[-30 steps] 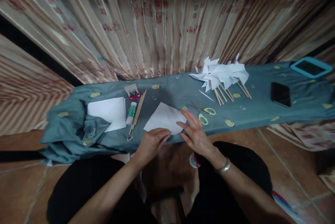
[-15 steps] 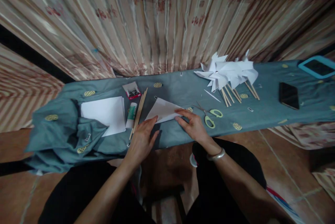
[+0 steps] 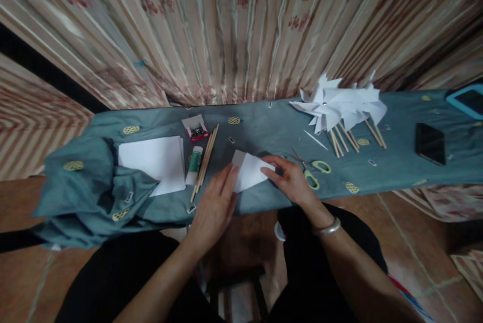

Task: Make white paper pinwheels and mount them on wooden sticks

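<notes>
A small white sheet of paper (image 3: pixel 252 172), folded with a shaded strip along its left side, is between my hands over the front part of the cloth. My left hand (image 3: pixel 216 205) grips its left edge, fingers close together and the thumb hidden. At the right edge, my right hand (image 3: pixel 292 179) pinches the paper between thumb and fingers. Just right of that hand lie scissors with light green handles (image 3: pixel 311 179). Several wooden sticks (image 3: pixel 206 162) and a glue stick (image 3: pixel 193 166) lie to the left of the paper.
A stack of white paper (image 3: pixel 153 164) lies at the left beside bunched cloth (image 3: pixel 79 187). Behind the glue stick stands an open small box of dark pins (image 3: pixel 196 129). Paper pinwheels on sticks (image 3: pixel 339 101), a phone (image 3: pixel 430 143) and a blue-framed tablet (image 3: pixel 468 100) are to the right.
The triangular folded paper has been turned and now shows a smaller, four-sided outline. Both hands have gone from resting on it to gripping its sides. The view has shifted slightly left.
</notes>
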Demonstrator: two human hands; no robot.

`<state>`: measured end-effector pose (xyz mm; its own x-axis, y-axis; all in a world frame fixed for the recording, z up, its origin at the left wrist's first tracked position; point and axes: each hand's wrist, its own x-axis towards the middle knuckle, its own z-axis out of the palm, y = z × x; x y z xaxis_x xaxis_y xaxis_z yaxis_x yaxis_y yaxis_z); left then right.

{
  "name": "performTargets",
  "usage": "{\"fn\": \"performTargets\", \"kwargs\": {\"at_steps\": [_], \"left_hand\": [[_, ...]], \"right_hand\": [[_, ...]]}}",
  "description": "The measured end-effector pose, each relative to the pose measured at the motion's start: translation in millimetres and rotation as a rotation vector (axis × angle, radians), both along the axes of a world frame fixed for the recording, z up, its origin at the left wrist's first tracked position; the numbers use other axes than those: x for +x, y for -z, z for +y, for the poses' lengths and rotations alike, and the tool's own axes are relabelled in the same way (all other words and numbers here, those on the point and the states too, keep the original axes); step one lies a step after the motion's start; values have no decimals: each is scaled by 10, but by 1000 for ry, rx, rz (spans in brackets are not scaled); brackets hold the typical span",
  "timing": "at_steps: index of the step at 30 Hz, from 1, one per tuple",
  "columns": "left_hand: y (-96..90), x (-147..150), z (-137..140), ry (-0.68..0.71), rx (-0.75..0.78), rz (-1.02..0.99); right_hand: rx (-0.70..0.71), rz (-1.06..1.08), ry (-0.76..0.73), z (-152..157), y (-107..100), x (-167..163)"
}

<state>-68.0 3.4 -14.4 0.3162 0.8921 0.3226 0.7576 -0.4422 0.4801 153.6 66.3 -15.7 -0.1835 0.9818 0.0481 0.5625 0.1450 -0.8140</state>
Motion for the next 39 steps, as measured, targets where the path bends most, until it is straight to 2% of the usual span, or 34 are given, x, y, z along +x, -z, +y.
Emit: {"fn": "performTargets", "kwargs": {"at_steps": [4, 8, 13, 18, 24, 32, 39], "left_hand": [[60, 159, -133, 130, 176, 224], [126, 239, -212, 188, 154, 315], [119, 226, -232, 189, 42, 323], [181, 195, -246, 180, -8, 307], [237, 172, -256, 177, -35, 286], [210, 163, -246, 173, -41, 289], [272, 166, -244, 169, -26, 303]], "right_hand": [[25, -38, -1, 54, 16, -107], [37, -46, 39, 135, 47, -197], [72, -90, 62, 171, 72, -256], [113, -128, 31, 184, 47, -300], [110, -153, 28, 218, 51, -338], [154, -181, 40, 226, 91, -364], [213, -246, 24, 226, 133, -375]]}}
